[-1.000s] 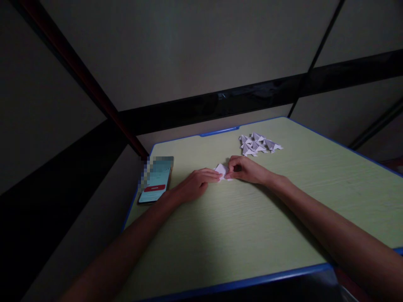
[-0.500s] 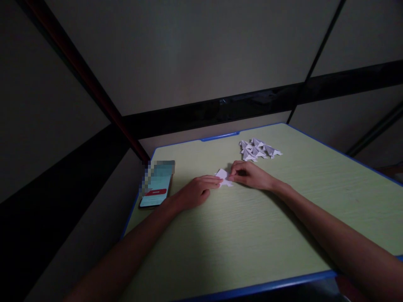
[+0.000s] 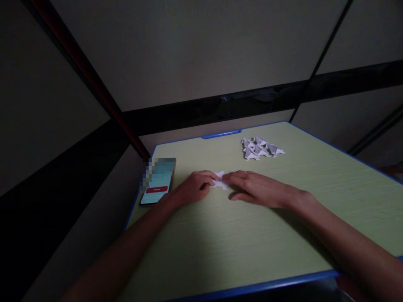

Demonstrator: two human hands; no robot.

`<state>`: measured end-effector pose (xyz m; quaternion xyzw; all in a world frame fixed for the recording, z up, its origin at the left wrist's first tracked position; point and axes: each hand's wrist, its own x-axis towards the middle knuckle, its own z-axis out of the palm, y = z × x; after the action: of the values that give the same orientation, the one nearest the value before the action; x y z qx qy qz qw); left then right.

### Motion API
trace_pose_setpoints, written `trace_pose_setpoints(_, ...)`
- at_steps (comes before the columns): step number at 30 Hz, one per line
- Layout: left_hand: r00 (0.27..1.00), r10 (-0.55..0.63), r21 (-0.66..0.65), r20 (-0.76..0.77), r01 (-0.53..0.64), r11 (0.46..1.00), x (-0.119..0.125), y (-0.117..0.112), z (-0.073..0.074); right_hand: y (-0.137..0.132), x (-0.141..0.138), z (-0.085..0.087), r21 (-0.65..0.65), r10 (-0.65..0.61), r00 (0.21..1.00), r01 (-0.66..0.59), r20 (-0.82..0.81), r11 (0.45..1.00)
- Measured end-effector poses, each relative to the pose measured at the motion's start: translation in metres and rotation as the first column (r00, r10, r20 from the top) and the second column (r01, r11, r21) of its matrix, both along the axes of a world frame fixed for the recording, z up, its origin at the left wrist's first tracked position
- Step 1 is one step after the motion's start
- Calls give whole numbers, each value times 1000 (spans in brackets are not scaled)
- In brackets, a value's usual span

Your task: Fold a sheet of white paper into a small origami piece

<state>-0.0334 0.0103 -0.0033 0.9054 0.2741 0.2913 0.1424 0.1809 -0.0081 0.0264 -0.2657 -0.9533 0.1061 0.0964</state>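
Observation:
A small folded white paper [image 3: 221,184] lies on the table between my two hands. My left hand [image 3: 198,186] has its fingers curled, with the thumb and fingertips pinching the paper's left side. From the other side, my right hand [image 3: 252,187] reaches over with fingers stretched out flat, the fingertips touching the paper's right part and the thumb apart below. Its fingertips hide some of the paper's edge. Beyond my right hand sits a group of several folded white paper figures [image 3: 260,149], pointed and standing close together.
A phone [image 3: 159,180] with a lit screen lies at the table's left edge, close to my left forearm. The pale table [image 3: 189,243] has a blue rim. Behind it rises a panelled wall [image 3: 195,54] with a glossy black band.
My right hand has gone from a pinch to fingers laid out flat on the paper. My left fingers, stretched before, are now curled at the paper's left side.

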Motion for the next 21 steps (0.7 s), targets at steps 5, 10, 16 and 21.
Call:
trace_pose_setpoints(5,998,17,-83,58,-12,997,3,0,0,-5,-3,-2,50,-15,998,12,53,999)
trace_pose_setpoints(10,946,311,-155,92,-294,943,6,1,1,-9,-5,-8,36,-36,996,34,83,999)
trace_pose_setpoints(16,851,515,-171,-101,-525,834,10,-6,7,-15,-9,-6,70,-94,990,86,107,994)
trace_pose_setpoints(21,837,510,-147,-199,-541,828,13,-12,5,-17,-9,-7,116,-108,990,97,90,988)
